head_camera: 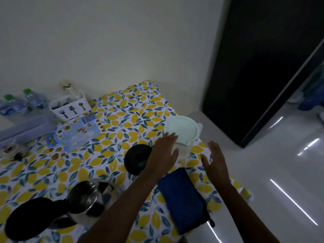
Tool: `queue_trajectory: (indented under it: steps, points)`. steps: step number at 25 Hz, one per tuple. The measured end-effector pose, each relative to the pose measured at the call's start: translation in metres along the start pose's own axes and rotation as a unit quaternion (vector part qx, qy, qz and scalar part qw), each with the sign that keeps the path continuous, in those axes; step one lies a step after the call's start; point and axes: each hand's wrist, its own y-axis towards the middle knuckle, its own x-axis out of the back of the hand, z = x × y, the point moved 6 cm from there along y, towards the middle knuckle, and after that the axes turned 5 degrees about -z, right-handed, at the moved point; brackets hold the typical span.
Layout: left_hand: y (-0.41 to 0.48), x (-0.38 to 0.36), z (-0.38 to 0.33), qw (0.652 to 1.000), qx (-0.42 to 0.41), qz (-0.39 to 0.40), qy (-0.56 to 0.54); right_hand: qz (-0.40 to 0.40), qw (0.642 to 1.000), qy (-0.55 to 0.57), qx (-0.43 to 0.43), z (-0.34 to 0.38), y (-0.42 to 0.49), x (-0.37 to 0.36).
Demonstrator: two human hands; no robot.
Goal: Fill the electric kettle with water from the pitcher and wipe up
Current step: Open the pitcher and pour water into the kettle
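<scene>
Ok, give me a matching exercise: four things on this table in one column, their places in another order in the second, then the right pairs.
Things:
1. pitcher
2. kettle
3. blue cloth
4. cutlery holder

Places:
A. near edge, between the forearms
B. back, against the wall
C. near left, lid open
D. right side, between the left hand and the right hand

Pairs: 1-D, 2-C, 3-A, 4-B
</scene>
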Motion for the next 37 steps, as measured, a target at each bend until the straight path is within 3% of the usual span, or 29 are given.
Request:
queue_trajectory:
  steps: [5, 9, 15, 23, 31, 37]
  points:
    - [0.056, -0.030, -0.014, 0.999, 0.010, 0.017, 0.028, 0.005, 0.990, 0.119, -0.080, -0.020, 0.084, -0.006]
    - [0.076, -0.060, -0.012, 0.987, 0.062, 0.095, 0.112, 0.092, 0.952, 0.245, -0.160, -0.016, 0.134, -0.038]
    - [0.076, -0.065, 0.002, 0.974, 0.025, 0.129, 0.183, 0.190, 0.943, 0.236, -0.137, -0.010, 0.155, -0.063]
    - [0.061, -0.056, 0.002, 0.967, 0.022, 0.147, 0.205, 0.071, 0.911, 0.333, -0.231, -0.020, 0.119, -0.065]
    - [0.004, 0.014, -0.005, 0.980, 0.077, 0.064, 0.174, 0.095, 0.929, 0.328, -0.144, 0.060, 0.090, -0.057]
    - [-0.066, 0.072, 0.023, 0.963, 0.198, -0.002, 0.181, 0.142, 0.941, 0.304, -0.045, 0.150, 0.051, -0.066]
